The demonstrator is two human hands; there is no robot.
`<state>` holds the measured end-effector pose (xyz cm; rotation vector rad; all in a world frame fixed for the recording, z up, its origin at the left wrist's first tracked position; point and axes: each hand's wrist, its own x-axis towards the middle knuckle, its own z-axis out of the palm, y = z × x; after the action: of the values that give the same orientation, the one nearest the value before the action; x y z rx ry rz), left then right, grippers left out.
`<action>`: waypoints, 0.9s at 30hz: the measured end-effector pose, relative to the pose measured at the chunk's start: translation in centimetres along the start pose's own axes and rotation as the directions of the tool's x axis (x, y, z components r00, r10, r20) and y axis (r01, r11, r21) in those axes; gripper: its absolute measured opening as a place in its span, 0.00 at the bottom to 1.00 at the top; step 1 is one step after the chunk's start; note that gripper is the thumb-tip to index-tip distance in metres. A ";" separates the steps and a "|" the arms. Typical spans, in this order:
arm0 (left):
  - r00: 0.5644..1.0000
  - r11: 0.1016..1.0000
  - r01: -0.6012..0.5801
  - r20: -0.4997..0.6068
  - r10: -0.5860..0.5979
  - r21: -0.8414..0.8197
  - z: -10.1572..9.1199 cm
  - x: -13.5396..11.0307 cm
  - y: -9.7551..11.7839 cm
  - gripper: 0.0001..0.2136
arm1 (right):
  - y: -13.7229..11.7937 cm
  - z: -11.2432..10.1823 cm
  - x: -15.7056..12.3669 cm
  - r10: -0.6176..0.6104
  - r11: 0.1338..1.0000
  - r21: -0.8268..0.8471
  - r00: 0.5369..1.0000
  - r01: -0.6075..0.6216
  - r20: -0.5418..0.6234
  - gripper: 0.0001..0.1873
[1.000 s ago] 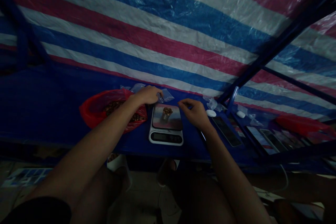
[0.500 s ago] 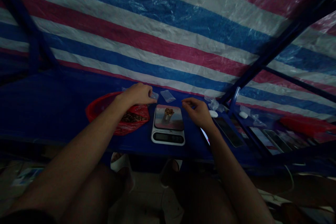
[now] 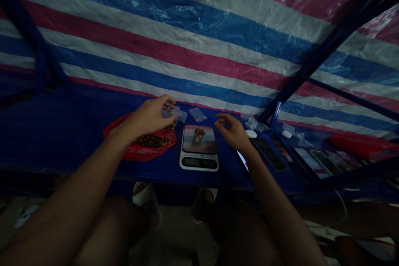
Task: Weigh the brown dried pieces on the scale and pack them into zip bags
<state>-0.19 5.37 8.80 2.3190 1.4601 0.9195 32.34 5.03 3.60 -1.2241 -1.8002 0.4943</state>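
Observation:
My left hand (image 3: 154, 113) is over the red plastic bag (image 3: 146, 154), its thumb and fingers apart. Clear plastic (image 3: 171, 111) shows between and behind those fingers; I cannot make out whether they touch it. Inside the red bag lie small brown bean-like pieces (image 3: 152, 140). A white digital scale (image 3: 199, 163) stands between my hands. On its plate is a small metallic cup (image 3: 198, 138), heaped with similar brown pieces. To the right of the scale, my right hand (image 3: 231, 131) hovers with bent fingers, thumb and forefinger apart, and nothing visible in them.
A small clear bag (image 3: 197, 114) lies flat behind the scale. On the right are a white rounded case (image 3: 250, 134), a dark phone (image 3: 269, 154), crumpled clear plastic (image 3: 252, 123) and more phones beyond a blue metal post (image 3: 276, 118). A striped tarp (image 3: 187, 56) hangs behind the blue table.
My left hand has shifted left from the clear plastic and its fingers have spread. My right thumb and forefinger have parted slightly. The cup remains on the scale.

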 end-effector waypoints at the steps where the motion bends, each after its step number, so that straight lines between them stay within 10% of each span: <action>1: 0.999 0.999 -0.002 0.038 0.001 0.033 0.1 -0.2 0.1 0.23 | 0.1 0.0 0.0 -0.002 1.000 -0.004 1.000 0.002 -0.017 0.22; 13: 0.959 0.988 -0.149 0.236 0.156 -0.049 4.5 -1.1 -0.8 0.32 | 0.0 -0.2 -1.1 0.008 0.993 -0.119 0.957 0.028 0.290 0.29; 27: 0.953 0.991 -0.130 0.277 0.126 -0.003 5.7 -1.5 0.6 0.33 | 0.6 3.1 -1.1 0.045 0.999 0.000 0.955 -0.047 0.293 0.31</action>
<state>3.35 4.45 4.14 2.4584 1.2193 0.5834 30.22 4.73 1.01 -1.2408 -2.0176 0.7411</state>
